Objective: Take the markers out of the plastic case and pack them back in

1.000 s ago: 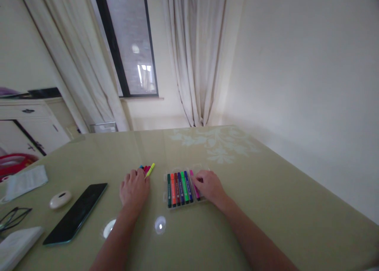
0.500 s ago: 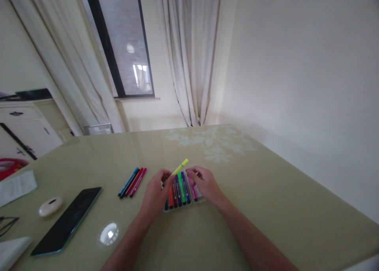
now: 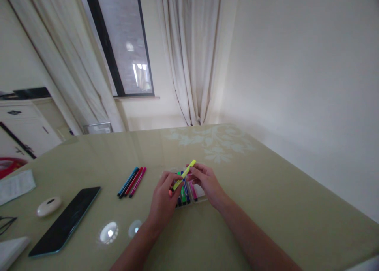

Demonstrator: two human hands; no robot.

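A yellow marker [image 3: 186, 172] slants up to the right above a clear marker case [image 3: 199, 201]. My left hand [image 3: 164, 192] pinches its lower part. The fingers of my right hand [image 3: 206, 184] are closed on the marker near its capped upper end. In the case below lie a green marker [image 3: 182, 196], a blue marker [image 3: 187, 194] and a pink marker [image 3: 194, 192], among others. My left hand hides the left part of the case. White case floor shows beside the pink marker, near my right hand.
Left of my hands lie several markers [image 3: 132, 183] side by side, blue, black, red and pink. Farther left are a black phone [image 3: 66, 221], a white oval object [image 3: 49, 206] and a folded white paper [image 3: 17, 186]. A wall [image 3: 310, 85] runs along the table's right edge.
The yellow marker has moved right with my left hand. My right hand has come off the pink marker's area and onto the yellow marker.
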